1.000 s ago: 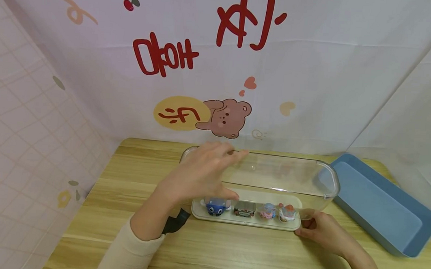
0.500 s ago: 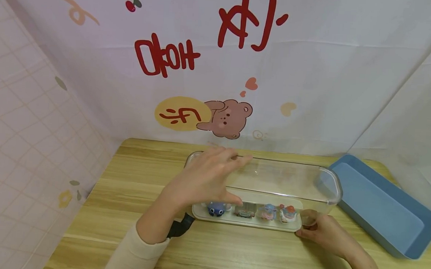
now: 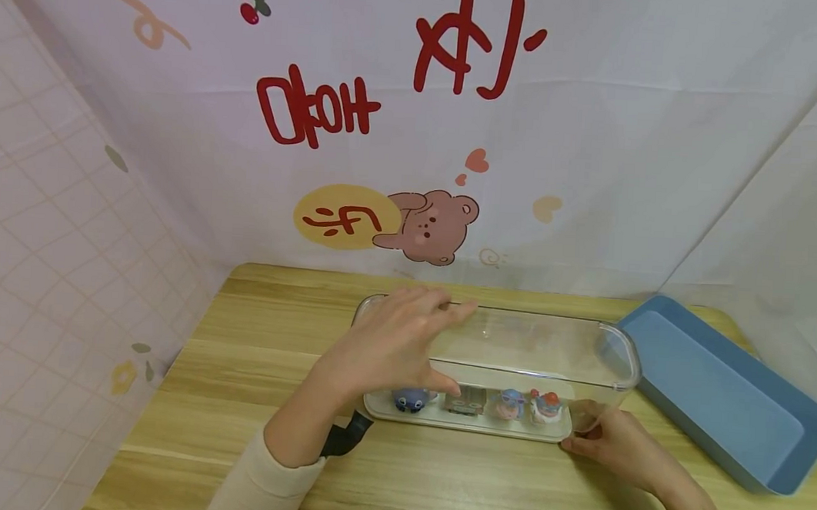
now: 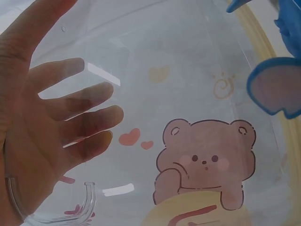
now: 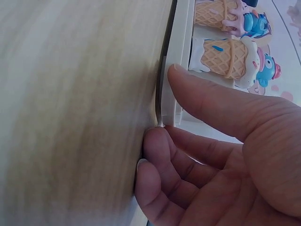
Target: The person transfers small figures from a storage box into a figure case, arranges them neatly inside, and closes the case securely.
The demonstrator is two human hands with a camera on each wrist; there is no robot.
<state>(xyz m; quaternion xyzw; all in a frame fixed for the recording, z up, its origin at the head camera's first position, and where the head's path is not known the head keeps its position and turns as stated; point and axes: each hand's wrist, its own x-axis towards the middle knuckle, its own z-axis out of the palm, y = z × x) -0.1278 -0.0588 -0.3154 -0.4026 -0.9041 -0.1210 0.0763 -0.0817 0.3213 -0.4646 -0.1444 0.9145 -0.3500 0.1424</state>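
My left hand (image 3: 393,343) spans a long clear plastic cover (image 3: 549,347) and grips it, thumb on the near side and fingers at the far side. Behind and through the cover sits a cream base tray (image 3: 469,424), with a row of small figures on it. The row has a blue figure (image 3: 412,399), a grey box-shaped piece (image 3: 466,400) and two ice-cream-cone figures (image 3: 508,405). My right hand (image 3: 613,443) pinches the tray's right end, thumb on its rim and fingers curled at the outer edge, as the right wrist view shows. Whether the cover touches the tray cannot be told.
A blue rectangular tray (image 3: 734,395) lies at the right of the wooden table (image 3: 258,339), close to the cover's right end. A printed cloth (image 3: 595,141) hangs behind the table. Black straps (image 3: 346,437) show near my wrists.
The clear cover has come down slightly over the cream tray, with my left hand on it. My right hand stays at the tray's right end.
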